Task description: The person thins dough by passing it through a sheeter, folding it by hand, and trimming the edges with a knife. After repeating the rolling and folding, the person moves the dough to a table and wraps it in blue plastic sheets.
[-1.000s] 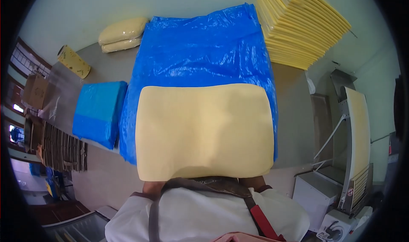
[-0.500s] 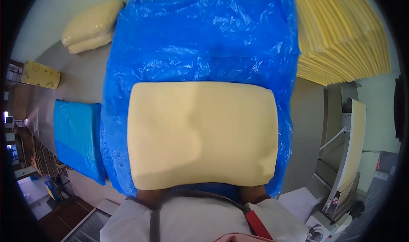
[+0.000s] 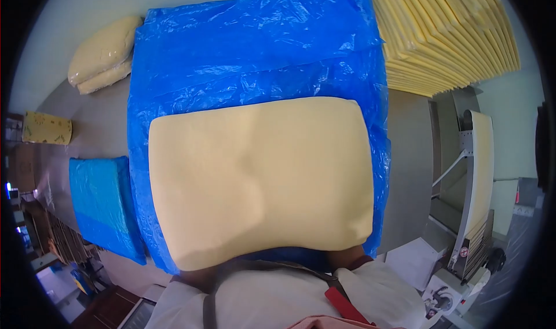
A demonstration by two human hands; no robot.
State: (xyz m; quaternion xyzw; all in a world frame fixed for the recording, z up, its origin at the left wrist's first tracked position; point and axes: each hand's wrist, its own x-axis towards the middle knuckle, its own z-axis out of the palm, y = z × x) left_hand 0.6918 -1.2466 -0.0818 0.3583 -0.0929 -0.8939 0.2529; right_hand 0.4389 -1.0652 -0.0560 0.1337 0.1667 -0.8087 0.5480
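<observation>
A thick, pale yellow slab, which looks like dough, lies across the blue plastic film in front of me. Its near side curves inward along the middle. At the near left corner, my left hand grips the slab, its fingers hidden underneath. My right hand holds the near right corner in the same way, with the fingers out of sight. Wrinkled film shows beyond the slab and along both sides.
A blue-wrapped block lies left on the metal table. Behind it are a patterned yellow box and plastic-wrapped yellow blocks. Yellow sheets stack at the far right, beyond a machine with a raised belt.
The slab looks larger and tilted against the film, its left side nearer me, and its near edge bows more. The whole view has turned slightly. Both hands stay at the near corners.
</observation>
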